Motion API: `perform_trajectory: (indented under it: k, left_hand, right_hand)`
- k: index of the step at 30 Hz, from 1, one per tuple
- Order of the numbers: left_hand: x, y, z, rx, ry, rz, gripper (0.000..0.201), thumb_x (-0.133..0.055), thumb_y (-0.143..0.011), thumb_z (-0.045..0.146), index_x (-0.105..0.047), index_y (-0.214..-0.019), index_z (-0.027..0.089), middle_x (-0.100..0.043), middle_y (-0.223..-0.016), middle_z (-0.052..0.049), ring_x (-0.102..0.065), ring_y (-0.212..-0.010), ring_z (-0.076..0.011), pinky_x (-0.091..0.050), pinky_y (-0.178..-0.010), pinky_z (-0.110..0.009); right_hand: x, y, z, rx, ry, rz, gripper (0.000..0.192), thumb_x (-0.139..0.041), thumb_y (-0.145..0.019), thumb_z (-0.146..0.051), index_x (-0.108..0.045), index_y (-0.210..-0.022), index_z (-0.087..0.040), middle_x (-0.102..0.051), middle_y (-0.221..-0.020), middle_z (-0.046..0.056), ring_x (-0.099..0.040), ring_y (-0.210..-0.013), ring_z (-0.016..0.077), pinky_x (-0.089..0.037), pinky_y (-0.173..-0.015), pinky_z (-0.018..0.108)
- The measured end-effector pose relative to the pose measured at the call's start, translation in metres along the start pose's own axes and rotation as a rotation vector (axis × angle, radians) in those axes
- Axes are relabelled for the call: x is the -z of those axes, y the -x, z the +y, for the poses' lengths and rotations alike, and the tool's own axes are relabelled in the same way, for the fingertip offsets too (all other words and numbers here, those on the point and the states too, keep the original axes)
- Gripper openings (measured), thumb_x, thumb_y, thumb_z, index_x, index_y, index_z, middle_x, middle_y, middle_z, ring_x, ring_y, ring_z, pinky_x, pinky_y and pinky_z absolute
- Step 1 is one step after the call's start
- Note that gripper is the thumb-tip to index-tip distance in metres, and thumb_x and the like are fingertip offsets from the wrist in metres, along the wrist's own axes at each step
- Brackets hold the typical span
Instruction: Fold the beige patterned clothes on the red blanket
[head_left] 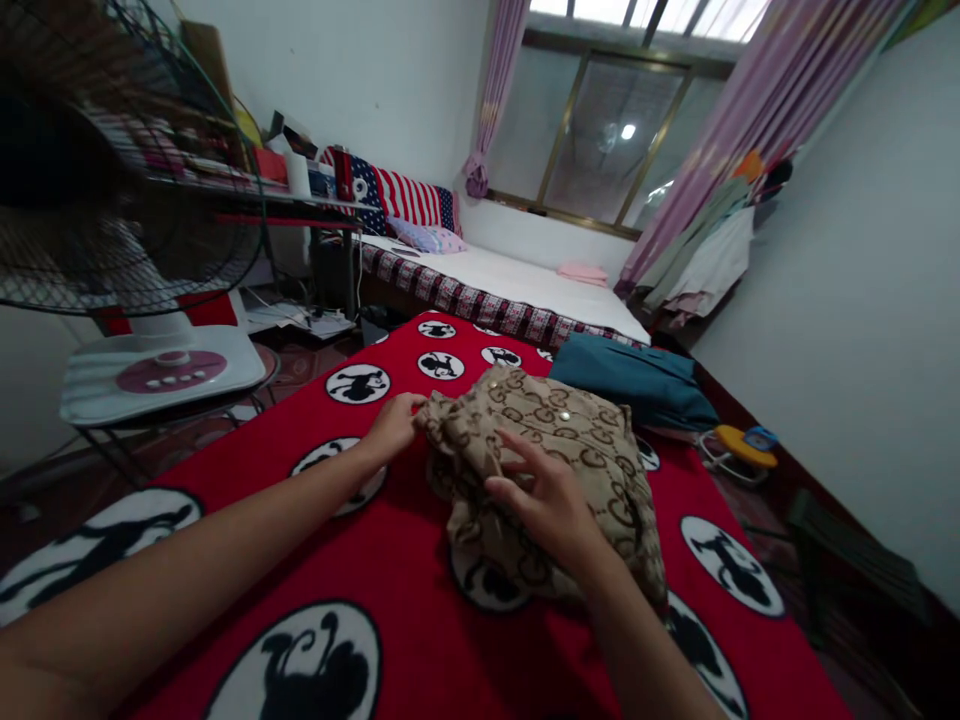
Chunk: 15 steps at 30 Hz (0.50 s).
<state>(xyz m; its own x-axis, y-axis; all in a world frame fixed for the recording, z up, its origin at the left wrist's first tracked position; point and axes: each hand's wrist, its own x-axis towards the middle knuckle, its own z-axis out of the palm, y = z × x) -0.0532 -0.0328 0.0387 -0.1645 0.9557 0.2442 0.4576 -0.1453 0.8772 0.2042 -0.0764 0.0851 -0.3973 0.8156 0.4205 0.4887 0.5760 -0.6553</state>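
A tan garment [600, 450] with a brown letter print and small pale buttons lies folded in a bunched bundle on the red blanket [420, 600]. My left hand [395, 427] pinches its crumpled left edge. Over the near left part of the bundle is my right hand [551, 505], thumb and fingers apart; it may be touching the cloth, and nothing shows between its fingers. Just beyond the garment, to the right, lies a folded dark teal garment [630, 380].
An electric fan [172, 375] stands close on the left, near a cluttered desk [300, 200]. Across the back runs a bed [510, 265] below the window. Hanging clothes [712, 260], a yellow stool [746, 445] and a dark folding chair [862, 550] are on the right.
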Motion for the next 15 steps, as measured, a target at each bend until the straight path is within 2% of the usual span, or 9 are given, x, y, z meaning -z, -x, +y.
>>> perform_trajectory:
  k: [1, 3, 5, 7, 9, 11, 13, 15]
  left_hand:
    - [0.006, -0.003, -0.001, -0.033, -0.040, 0.041, 0.025, -0.053, -0.076, 0.033, -0.069, -0.083, 0.016, -0.070, -0.087, -0.007, -0.064, -0.084, -0.0222, -0.052, -0.078, -0.033]
    - [0.017, -0.007, 0.005, -0.073, -0.085, 0.176, 0.029, -0.048, -0.079, 0.031, -0.070, -0.089, 0.016, -0.070, -0.094, -0.008, -0.063, -0.092, -0.0222, -0.050, -0.086, -0.035]
    - [0.023, -0.011, 0.020, -0.149, -0.110, 0.305, 0.031, -0.046, -0.082, 0.031, -0.070, -0.096, 0.016, -0.068, -0.103, -0.008, -0.061, -0.098, -0.0213, -0.048, -0.091, -0.034]
    - [0.021, -0.014, 0.041, -0.260, -0.089, 0.332, 0.032, -0.045, -0.086, 0.032, -0.069, -0.099, 0.016, -0.067, -0.107, -0.007, -0.060, -0.104, -0.0208, -0.046, -0.095, -0.033]
    - [0.012, -0.015, 0.060, -0.373, -0.069, 0.217, 0.033, -0.045, -0.088, 0.033, -0.070, -0.101, 0.017, -0.068, -0.107, -0.007, -0.059, -0.106, -0.0205, -0.045, -0.097, -0.033]
    - [-0.003, -0.013, 0.074, -0.486, -0.122, 0.019, 0.031, -0.052, -0.087, 0.037, -0.072, -0.100, 0.019, -0.069, -0.109, -0.007, -0.059, -0.107, -0.0215, -0.043, -0.099, -0.034]
    - [-0.014, -0.009, 0.080, -0.571, -0.228, -0.156, 0.029, -0.064, -0.080, 0.041, -0.074, -0.097, 0.020, -0.068, -0.111, -0.008, -0.059, -0.107, -0.0236, -0.043, -0.098, -0.036]
    - [-0.017, -0.005, 0.077, -0.597, -0.310, -0.245, 0.029, -0.069, -0.077, 0.042, -0.076, -0.095, 0.021, -0.068, -0.112, -0.009, -0.060, -0.105, -0.0248, -0.044, -0.097, -0.037]
  right_hand:
    - [-0.001, 0.006, 0.005, -0.037, 0.026, -0.047, 0.052, -0.065, -0.082, -0.041, -0.056, -0.131, -0.026, -0.068, -0.116, 0.008, -0.067, -0.095, 0.0223, -0.054, -0.083, 0.038]
    - [0.005, 0.014, 0.010, -0.061, 0.120, 0.014, 0.048, -0.064, -0.083, -0.041, -0.058, -0.128, -0.025, -0.069, -0.115, 0.008, -0.067, -0.097, 0.0234, -0.052, -0.085, 0.040]
    - [0.015, 0.020, 0.012, 0.009, 0.242, 0.061, 0.042, -0.065, -0.083, -0.040, -0.061, -0.122, -0.023, -0.068, -0.116, 0.009, -0.063, -0.105, 0.0258, -0.048, -0.092, 0.043]
    - [0.023, 0.026, 0.011, 0.097, 0.326, 0.003, 0.035, -0.066, -0.082, -0.038, -0.064, -0.115, -0.023, -0.068, -0.115, 0.009, -0.060, -0.108, 0.0268, -0.045, -0.094, 0.045]
    - [0.023, 0.032, 0.008, 0.141, 0.367, -0.112, 0.029, -0.066, -0.083, -0.036, -0.066, -0.110, -0.024, -0.069, -0.112, 0.007, -0.060, -0.106, 0.0261, -0.044, -0.093, 0.043]
    - [0.020, 0.039, 0.005, 0.133, 0.405, -0.225, 0.027, -0.067, -0.082, -0.036, -0.067, -0.106, -0.024, -0.069, -0.109, 0.007, -0.060, -0.102, 0.0251, -0.045, -0.090, 0.041]
    - [0.017, 0.046, 0.003, 0.101, 0.454, -0.299, 0.027, -0.070, -0.080, -0.035, -0.066, -0.104, -0.023, -0.067, -0.105, 0.006, -0.059, -0.097, 0.0246, -0.046, -0.085, 0.039]
    - [0.018, 0.053, 0.003, 0.063, 0.505, -0.315, 0.026, -0.072, -0.078, -0.031, -0.064, -0.101, -0.023, -0.065, -0.101, 0.005, -0.058, -0.095, 0.0244, -0.046, -0.082, 0.037]
